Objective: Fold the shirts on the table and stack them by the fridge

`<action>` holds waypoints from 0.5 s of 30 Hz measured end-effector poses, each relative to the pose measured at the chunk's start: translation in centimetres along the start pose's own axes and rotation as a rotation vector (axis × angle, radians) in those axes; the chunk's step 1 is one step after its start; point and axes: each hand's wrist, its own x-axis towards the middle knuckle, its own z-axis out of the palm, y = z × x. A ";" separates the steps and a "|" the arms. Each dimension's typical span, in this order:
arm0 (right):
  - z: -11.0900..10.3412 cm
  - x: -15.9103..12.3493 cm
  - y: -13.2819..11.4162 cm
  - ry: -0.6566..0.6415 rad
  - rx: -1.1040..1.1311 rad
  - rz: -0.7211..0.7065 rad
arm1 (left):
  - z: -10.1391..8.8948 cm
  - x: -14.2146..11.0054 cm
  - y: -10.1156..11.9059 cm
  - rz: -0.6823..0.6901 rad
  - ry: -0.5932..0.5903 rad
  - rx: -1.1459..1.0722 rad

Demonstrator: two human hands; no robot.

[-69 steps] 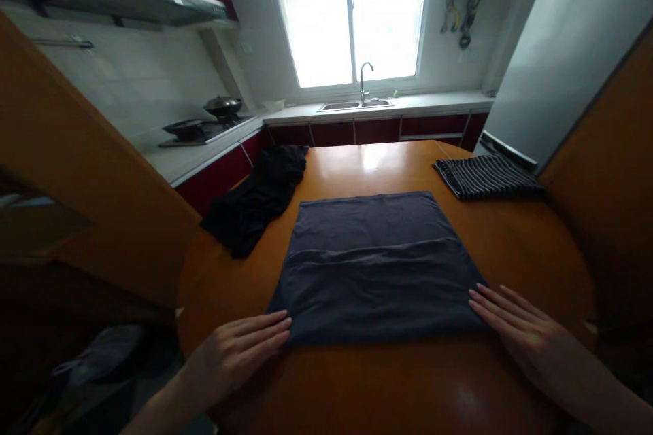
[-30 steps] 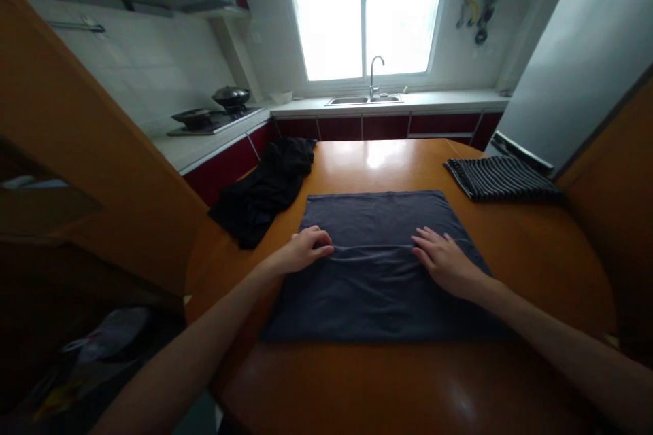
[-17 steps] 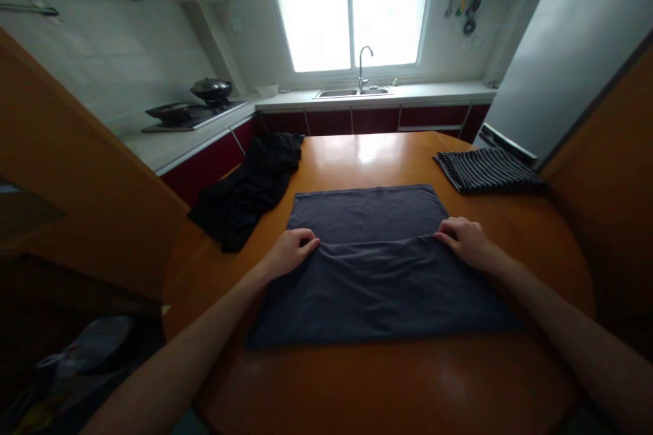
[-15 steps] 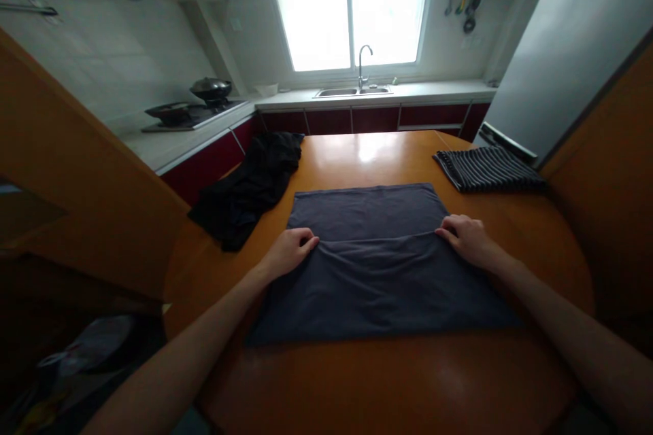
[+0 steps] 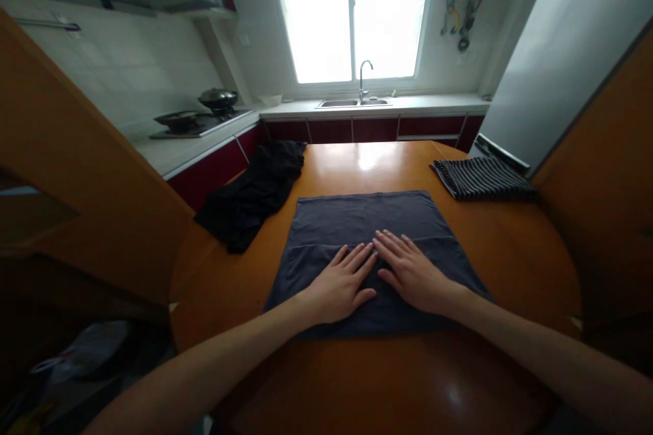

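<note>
A dark grey-blue cloth garment (image 5: 367,214) lies folded on the wooden table, with one layer's edge running across its middle. On its near half my left hand (image 5: 343,285) rests flat, fingers spread. My right hand (image 5: 411,272) lies palm down beside it, also with fingers apart, and the fingertips of both hands almost meet near the centre of the cloth. Neither hand grips anything. Whether the cloth is a shirt or another garment I cannot tell.
The orange-brown table (image 5: 357,166) has rounded sides. A crumpled black garment (image 5: 258,190) lies at its left, a folded black-and-white striped cloth (image 5: 484,178) at its right. Beyond are a counter with a sink (image 5: 339,103), a stove with pans (image 5: 218,98) and a fridge (image 5: 561,47).
Both hands have let go of the layer's edge at the two sides and moved inward onto the middle of the cloth. The fold now lies flatter, and the view has tilted slightly upward.
</note>
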 end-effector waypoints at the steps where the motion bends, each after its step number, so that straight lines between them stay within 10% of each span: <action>1: 0.6 -0.1 -0.9 -0.035 0.010 -0.028 | 0.2 0.0 0.2 0.007 -0.016 -0.005; 15: 1.7 -0.8 -0.9 -0.108 -0.059 0.116 | 0.6 -0.9 -0.1 -0.143 0.001 -0.036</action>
